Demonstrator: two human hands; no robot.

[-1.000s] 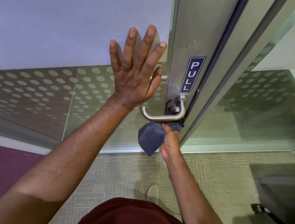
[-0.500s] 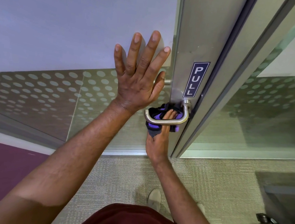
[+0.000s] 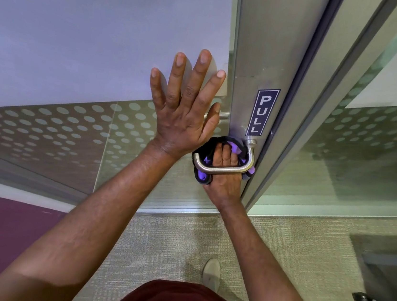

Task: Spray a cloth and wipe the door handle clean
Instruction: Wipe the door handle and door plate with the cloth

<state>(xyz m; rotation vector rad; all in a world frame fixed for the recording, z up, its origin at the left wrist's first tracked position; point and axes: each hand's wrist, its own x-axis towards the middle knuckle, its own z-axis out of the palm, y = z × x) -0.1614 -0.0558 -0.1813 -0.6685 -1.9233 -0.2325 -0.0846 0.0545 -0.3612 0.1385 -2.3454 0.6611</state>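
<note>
Since a second ago, the right hand [image 3: 225, 171] has been pushed up behind the door handle [image 3: 225, 170], and the cloth [image 3: 203, 177] is now bunched in its curled fingers against the door's metal stile [image 3: 261, 58]. Left hand [image 3: 184, 113] is kept flat, fingers spread, on the glass panel [image 3: 81, 36].

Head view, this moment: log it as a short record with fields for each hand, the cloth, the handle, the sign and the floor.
left hand: left hand flat, fingers spread, against the glass panel beside the door frame
right hand: right hand behind the handle bar, gripping the cloth
cloth: dark cloth bunched between the hand and the door, behind the bar
handle: metal lever door handle, bar crossing in front of the right hand
sign: PULL sign above the handle
floor: carpet; one shoe visible
</note>
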